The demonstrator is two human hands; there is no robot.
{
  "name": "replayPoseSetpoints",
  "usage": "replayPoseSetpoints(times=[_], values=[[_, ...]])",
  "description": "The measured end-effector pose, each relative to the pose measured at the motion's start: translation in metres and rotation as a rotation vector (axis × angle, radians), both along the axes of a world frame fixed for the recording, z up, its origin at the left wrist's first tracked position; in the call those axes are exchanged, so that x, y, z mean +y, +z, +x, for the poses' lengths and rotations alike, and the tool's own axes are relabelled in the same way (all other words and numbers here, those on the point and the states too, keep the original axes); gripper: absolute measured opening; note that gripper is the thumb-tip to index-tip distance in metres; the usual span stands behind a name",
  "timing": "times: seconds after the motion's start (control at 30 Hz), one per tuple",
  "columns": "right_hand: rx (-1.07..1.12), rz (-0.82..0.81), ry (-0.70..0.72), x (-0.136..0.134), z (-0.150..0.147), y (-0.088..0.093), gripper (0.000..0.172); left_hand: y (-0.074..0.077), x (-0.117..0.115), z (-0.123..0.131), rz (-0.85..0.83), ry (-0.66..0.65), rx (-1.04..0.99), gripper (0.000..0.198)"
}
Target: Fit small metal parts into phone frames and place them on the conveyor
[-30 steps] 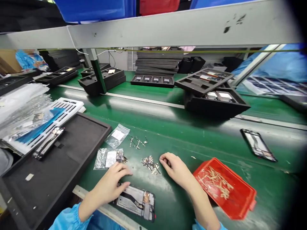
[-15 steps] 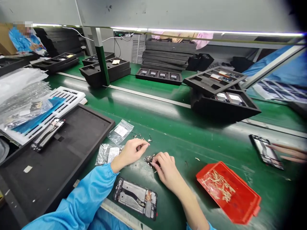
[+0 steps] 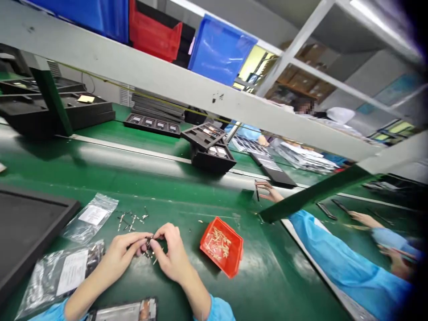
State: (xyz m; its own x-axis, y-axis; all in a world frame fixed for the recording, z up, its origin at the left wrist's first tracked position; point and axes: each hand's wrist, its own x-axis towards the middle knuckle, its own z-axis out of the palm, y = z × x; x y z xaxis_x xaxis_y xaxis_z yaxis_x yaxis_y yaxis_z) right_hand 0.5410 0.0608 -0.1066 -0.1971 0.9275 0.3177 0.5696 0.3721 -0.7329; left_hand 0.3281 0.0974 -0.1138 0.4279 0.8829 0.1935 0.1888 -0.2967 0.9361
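Observation:
My left hand and my right hand meet over the green work surface, fingertips pinched close together. Between them are small dark-and-metal parts, too fine to make out well; some of this little pile shows under the fingers. More thin metal pieces lie scattered just beyond my left hand. At the lower edge, an opened phone body is partly cut off, below my wrists. Two clear plastic bags with white labels lie to the left, the nearer bag beside my left forearm.
A red bin of small pale pieces stands right of my hands. A black foam tray lies at left. Stacked black trays stand farther back. A slanted green post rises at right, near a co-worker's blue sleeve.
My view has swung right and up. My hands, apart before, are now together at the pile of small parts. The co-worker's hand at right now holds a thin dark item upright.

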Motion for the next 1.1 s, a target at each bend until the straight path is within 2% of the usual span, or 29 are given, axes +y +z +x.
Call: replayPoseSetpoints(times=[0.13, 0.27, 0.4, 0.6, 0.7, 0.8, 0.9, 1.0, 1.1], values=[[0.048, -0.049, 0.035, -0.002, -0.003, 0.001, 0.004, -0.006, -0.002, -0.003, 0.066, -0.068, 0.01, 0.047], [0.137, -0.103, 0.046, -0.001, -0.003, 0.0, 0.013, -0.007, -0.005, -0.004, 0.107, -0.043, 0.029, 0.051], [0.224, -0.149, 0.071, 0.001, -0.002, -0.002, 0.012, -0.009, -0.003, -0.008, 0.16, -0.023, 0.065, 0.05], [0.332, -0.175, 0.081, 0.003, -0.001, -0.006, 0.02, -0.005, -0.002, -0.006, 0.246, 0.038, 0.049, 0.045], [0.344, -0.17, 0.065, 0.004, 0.0, -0.008, 0.025, -0.003, -0.001, -0.003, 0.299, 0.101, 0.003, 0.036], [0.337, -0.142, 0.04, 0.004, -0.001, -0.007, 0.032, -0.004, -0.002, 0.0, 0.307, 0.109, -0.037, 0.027], [0.324, -0.087, 0.005, 0.004, -0.005, -0.004, 0.037, -0.007, -0.007, 0.004, 0.214, 0.019, -0.058, 0.031], [0.278, -0.007, -0.054, 0.0, -0.014, -0.002, 0.035, -0.006, -0.014, 0.011, -0.024, -0.099, -0.131, 0.044], [0.172, 0.087, -0.129, -0.011, -0.017, 0.003, 0.027, 0.0, -0.018, 0.016, -0.255, -0.029, -0.258, 0.051]])
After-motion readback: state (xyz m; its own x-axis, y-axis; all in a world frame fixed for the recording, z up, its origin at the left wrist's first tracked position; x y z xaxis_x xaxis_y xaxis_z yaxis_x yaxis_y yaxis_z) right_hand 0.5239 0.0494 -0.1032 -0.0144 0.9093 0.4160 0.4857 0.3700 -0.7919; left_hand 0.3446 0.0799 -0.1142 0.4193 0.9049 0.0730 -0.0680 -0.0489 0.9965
